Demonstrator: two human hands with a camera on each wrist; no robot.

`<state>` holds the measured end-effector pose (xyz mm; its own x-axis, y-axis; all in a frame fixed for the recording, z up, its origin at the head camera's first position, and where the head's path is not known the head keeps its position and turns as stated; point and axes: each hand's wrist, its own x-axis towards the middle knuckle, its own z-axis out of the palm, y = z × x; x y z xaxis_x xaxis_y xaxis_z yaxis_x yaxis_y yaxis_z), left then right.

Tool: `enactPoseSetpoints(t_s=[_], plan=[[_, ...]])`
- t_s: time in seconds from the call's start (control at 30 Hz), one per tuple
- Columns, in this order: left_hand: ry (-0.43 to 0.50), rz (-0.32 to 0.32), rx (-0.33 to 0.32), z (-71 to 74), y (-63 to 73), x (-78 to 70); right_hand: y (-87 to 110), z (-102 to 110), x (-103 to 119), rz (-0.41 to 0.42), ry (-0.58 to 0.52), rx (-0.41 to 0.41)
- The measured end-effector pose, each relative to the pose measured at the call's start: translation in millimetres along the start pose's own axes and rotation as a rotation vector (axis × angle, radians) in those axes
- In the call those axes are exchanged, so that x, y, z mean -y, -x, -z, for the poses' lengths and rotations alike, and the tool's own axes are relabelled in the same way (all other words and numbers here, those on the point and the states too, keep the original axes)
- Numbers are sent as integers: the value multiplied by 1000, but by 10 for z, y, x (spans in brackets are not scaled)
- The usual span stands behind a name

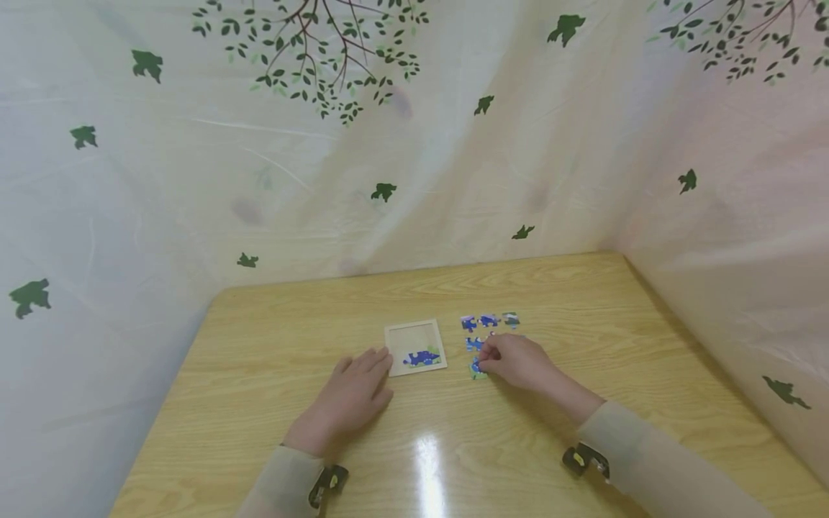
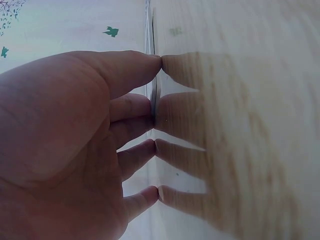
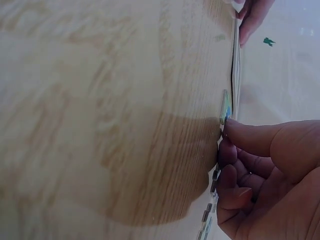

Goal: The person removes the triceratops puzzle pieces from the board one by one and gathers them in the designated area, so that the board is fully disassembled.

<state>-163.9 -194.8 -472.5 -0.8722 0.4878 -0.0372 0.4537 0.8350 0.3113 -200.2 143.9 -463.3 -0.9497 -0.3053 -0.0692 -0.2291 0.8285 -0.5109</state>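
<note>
A square wooden puzzle tray (image 1: 442,357) lies mid-table, with joined blue-and-green puzzle pieces (image 1: 424,356) along its near side. My left hand (image 1: 350,392) rests beside it with fingers spread, the fingertips at the tray's left edge. In the left wrist view, the left hand's (image 2: 85,130) fingertips stand on the table. To the right of the tray, my right hand (image 1: 521,362) pinches a blue-and-green puzzle piece (image 1: 476,370) between thumb and forefinger. The right wrist view shows this puzzle piece (image 3: 225,107) at the thumb tip, partly hidden, its edge tipped up from the table.
Several loose puzzle pieces (image 1: 488,320) lie in rows right of the tray, some hidden under the right hand. The wooden table (image 1: 311,316) meets a pale curtain (image 1: 453,180) with leaf prints at its back and sides.
</note>
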Motion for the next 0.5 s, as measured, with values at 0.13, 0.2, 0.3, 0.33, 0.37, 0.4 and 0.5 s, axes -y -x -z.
enactPoseSetpoints(t_s=[0.13,0.2,0.3,0.33,0.37,0.4,0.5], plan=[[4,-9,3,4,2,10,8,3,16,-2,10,-1],[1,-10,7,5,2,12,9,1,20,-4,17,-1],[-1,-9,9,6,-1,14,8,-1,23,-3,25,-1],[-2,-8,8,6,-1,14,6,-3,22,-3,28,-2],[-2,-5,11,8,-1,12,5,-4,21,-3,30,-2],[-2,-3,13,8,-1,12,3,-6,20,-4,32,-3],[-5,-3,12,7,0,11,-3,-7,17,-3,31,-3]])
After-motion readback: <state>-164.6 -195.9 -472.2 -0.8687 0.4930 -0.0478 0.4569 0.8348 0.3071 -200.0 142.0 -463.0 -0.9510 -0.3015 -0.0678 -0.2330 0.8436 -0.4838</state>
